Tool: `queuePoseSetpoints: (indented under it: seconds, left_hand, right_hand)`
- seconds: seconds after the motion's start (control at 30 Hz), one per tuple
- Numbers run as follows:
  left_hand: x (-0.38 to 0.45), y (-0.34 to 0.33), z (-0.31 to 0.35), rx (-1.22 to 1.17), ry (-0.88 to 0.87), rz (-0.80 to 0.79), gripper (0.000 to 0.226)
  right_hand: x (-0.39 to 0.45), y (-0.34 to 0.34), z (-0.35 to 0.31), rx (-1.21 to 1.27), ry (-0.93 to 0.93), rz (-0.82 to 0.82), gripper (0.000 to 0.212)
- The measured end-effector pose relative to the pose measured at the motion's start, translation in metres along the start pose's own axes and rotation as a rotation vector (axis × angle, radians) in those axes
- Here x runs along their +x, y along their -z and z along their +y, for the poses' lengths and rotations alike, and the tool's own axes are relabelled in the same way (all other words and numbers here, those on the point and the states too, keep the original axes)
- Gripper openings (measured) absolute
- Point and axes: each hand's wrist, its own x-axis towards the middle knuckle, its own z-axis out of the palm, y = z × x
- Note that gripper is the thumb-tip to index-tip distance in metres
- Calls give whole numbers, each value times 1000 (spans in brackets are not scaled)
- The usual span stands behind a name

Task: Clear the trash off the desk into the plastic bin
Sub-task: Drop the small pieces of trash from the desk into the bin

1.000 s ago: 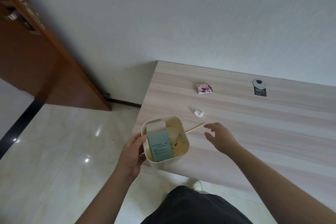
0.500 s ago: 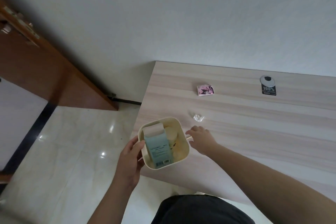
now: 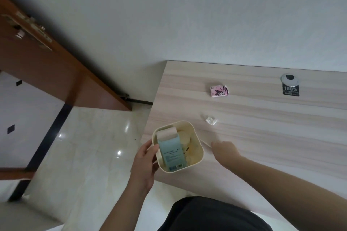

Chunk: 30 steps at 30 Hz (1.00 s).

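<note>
Desk [image 3: 262,137] edge, bin [image 3: 195,157] between both hands.

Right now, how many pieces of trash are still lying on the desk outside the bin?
3. A pink packet near the back, a crumpled clear wrapper mid-desk, and a thin stick beside the bin, at the right hand. More may lie out of view to the right.

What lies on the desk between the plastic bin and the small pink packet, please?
In the head view, only a crumpled clear wrapper lies between the bin and the pink packet.
</note>
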Motion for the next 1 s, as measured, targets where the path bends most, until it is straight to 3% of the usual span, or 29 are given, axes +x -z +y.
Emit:
queuePoseSetpoints:
  seconds: [0.1,0.17,0.27,0.37,0.43,0.57,0.73,1.0]
  left_hand:
    - [1,-9,2,-5,-15,-28,29]
    - [2,-14,2,-1,-11,-38,30]
    - [5,-18,3,15,-14,-63,30]
    - [10,-20,4,28,-5,-97,32]
    - [14,-19,3,18,1,-119,33]
    - [27,-12,4,-67,30,-178,32]
    - [40,6,10,-87,34,-259,32]
    - [63,44,21,-73,69,-302,31]
  right_hand:
    - [-9,1,8,261,-123,-80,30]
    - [-15,16,14,442,-180,-35,18]
    - [-23,54,21,626,-215,231,12]
    - [-42,104,21,781,-199,559,18]
    - [-56,135,14,841,-149,687,21]
    - [-76,160,-26,929,5,547,16]
    - [-76,151,-87,717,84,214,8]
    - [-63,165,-105,747,-46,376,10]
